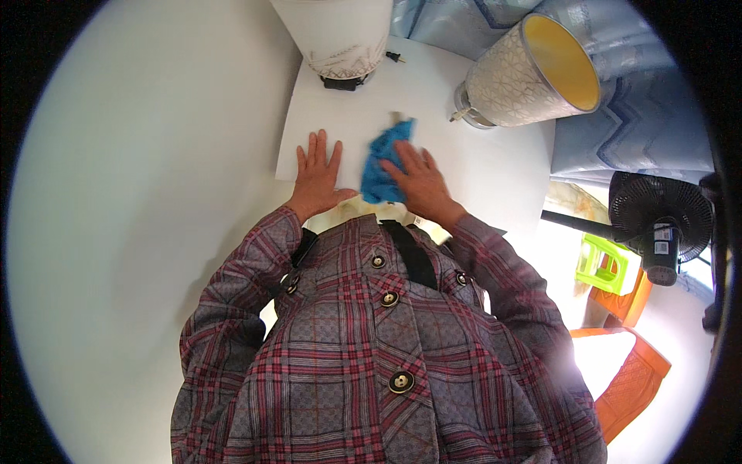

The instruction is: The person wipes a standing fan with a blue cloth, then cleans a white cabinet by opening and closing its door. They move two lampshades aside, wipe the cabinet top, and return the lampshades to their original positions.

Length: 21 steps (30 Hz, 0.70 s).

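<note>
A crumpled blue cloth (379, 166) lies on the white tabletop (336, 108) in front of me. My right hand (423, 182) holds it from its right side, with the fingers laid over it and pressing it to the surface. Both that hand and the cloth are slightly smeared by motion. To the left of the cloth, my left hand (315, 179) rests flat and open near the front edge of the table, its fingers spread and nothing in it.
A white tapered object (340, 35) with a black base part stands at the back left, beside a black plug (395, 56). At the back right is a patterned lampshade (514, 77). Right of the table are a black fan (661, 216), a green plastic stool (607, 264) and a wooden chair (634, 383).
</note>
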Each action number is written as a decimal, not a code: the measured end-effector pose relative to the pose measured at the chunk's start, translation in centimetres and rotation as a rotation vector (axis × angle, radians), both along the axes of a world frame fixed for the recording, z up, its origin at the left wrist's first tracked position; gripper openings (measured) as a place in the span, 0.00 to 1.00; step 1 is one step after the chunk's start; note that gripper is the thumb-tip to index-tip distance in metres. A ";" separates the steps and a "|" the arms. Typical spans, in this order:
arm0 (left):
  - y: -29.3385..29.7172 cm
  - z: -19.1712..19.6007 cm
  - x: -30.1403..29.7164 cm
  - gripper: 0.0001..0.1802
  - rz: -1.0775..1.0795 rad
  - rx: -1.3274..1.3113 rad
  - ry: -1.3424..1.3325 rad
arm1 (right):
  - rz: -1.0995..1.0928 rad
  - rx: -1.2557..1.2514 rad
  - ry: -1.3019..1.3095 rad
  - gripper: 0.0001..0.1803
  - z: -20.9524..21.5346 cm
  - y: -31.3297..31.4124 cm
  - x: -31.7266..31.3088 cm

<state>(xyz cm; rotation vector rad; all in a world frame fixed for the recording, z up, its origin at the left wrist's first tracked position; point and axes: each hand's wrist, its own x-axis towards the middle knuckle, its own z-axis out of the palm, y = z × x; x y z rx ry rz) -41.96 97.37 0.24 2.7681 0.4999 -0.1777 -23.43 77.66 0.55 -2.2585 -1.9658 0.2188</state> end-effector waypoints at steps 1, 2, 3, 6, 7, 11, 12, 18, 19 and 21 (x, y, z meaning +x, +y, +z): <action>-0.3 -0.1 0.1 0.60 0.005 0.022 -0.004 | -0.049 0.005 -0.060 0.39 -0.3 -2.2 0.8; -0.3 -0.2 0.1 0.58 -0.004 0.027 -0.019 | -0.146 0.027 -0.034 0.39 -0.4 -4.6 1.6; -0.4 -0.3 0.0 0.57 -0.002 0.036 -0.018 | -0.256 0.011 -0.002 0.39 -0.4 -6.8 2.4; -0.6 -0.7 0.0 0.53 0.010 0.049 -0.066 | -0.565 0.013 -0.067 0.40 -0.3 -11.7 4.5; -0.7 -0.8 0.2 0.52 0.025 0.048 -0.070 | -0.687 -0.026 -0.074 0.40 -0.3 -12.3 4.8; -1.9 -0.8 1.8 0.47 -0.052 -0.028 -0.150 | -0.559 0.068 0.014 0.42 -0.6 -10.2 3.5; -2.4 -0.8 2.6 0.46 -0.103 -0.058 -0.169 | -0.430 0.088 -0.042 0.41 -0.5 -9.4 2.7; -4.9 -0.4 6.0 0.45 -0.306 -0.062 -0.081 | -0.282 0.018 0.022 0.35 0.6 -10.0 2.2; -4.9 -0.4 6.1 0.45 -0.306 -0.044 -0.047 | -0.332 0.026 0.013 0.35 0.7 -11.2 2.7; -4.8 -0.4 6.0 0.45 -0.317 -0.028 -0.044 | -0.439 0.010 -0.030 0.34 0.6 -13.4 4.0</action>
